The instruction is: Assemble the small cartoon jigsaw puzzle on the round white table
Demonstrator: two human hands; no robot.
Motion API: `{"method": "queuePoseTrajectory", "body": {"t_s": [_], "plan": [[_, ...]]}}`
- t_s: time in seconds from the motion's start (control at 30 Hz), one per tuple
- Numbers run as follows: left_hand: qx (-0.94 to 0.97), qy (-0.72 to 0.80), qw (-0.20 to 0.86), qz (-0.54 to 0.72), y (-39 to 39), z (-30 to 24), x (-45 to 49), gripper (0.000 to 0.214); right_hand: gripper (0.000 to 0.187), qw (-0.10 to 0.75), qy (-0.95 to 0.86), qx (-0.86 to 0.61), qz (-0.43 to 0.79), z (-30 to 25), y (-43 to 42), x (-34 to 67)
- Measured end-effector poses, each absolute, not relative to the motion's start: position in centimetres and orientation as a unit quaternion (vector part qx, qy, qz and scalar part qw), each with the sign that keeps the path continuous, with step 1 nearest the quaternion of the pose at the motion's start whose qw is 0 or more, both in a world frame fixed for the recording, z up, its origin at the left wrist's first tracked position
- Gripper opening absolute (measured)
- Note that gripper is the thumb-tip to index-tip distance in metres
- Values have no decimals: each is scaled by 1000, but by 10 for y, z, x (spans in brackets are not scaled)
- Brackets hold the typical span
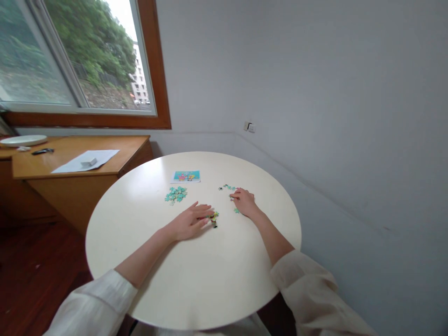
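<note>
My left hand (191,221) lies on the white round table with its fingers stretched out, its fingertips at a small group of yellow, red and black puzzle pieces (214,218). Farther right, my right hand (244,202) has its fingers drawn together at a small puzzle piece (231,198), partly hidden under the fingertips. Just beyond it runs a loose row of puzzle pieces (229,187). One green puzzle piece (237,211) lies beside the right palm. A heap of turquoise puzzle pieces (176,194) sits beyond my left hand.
A picture card (186,176) with a turquoise background lies at the back of the round table (196,284). At left, a wooden desk (135,148) carries papers (103,157), a small white box (88,162) and a white round lid or plate (24,140). Walls border the table behind and right.
</note>
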State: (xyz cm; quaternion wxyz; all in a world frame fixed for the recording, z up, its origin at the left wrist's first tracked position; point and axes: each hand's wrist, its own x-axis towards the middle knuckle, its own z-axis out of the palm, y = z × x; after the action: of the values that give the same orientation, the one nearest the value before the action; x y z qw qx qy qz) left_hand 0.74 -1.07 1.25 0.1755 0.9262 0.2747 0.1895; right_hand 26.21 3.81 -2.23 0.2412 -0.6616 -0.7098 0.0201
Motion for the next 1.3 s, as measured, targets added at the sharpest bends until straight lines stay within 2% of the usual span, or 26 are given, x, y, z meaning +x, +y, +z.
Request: {"method": "queuePoseTrajectory", "body": {"t_s": [0.2, 0.43, 0.9, 1.13, 1.3], "plan": [[867, 364, 196, 278, 3, 10, -3, 35, 24, 244, -701, -669, 31, -17, 37, 262], [874, 350, 195, 275, 5, 7, -2, 29, 19, 232, -691, -684, 19, -17, 36, 263], [885, 344, 167, 264, 5, 4, -3, 39, 19, 223, -681, -697, 22, -17, 37, 265], [886, 345, 163, 262, 6, 3, -3, 38, 22, 271, -676, -686, 8, -16, 36, 267], [880, 354, 164, 273, 10, 1, -4, 35, 15, 280, -671, -686, 30, -8, 32, 268]]}}
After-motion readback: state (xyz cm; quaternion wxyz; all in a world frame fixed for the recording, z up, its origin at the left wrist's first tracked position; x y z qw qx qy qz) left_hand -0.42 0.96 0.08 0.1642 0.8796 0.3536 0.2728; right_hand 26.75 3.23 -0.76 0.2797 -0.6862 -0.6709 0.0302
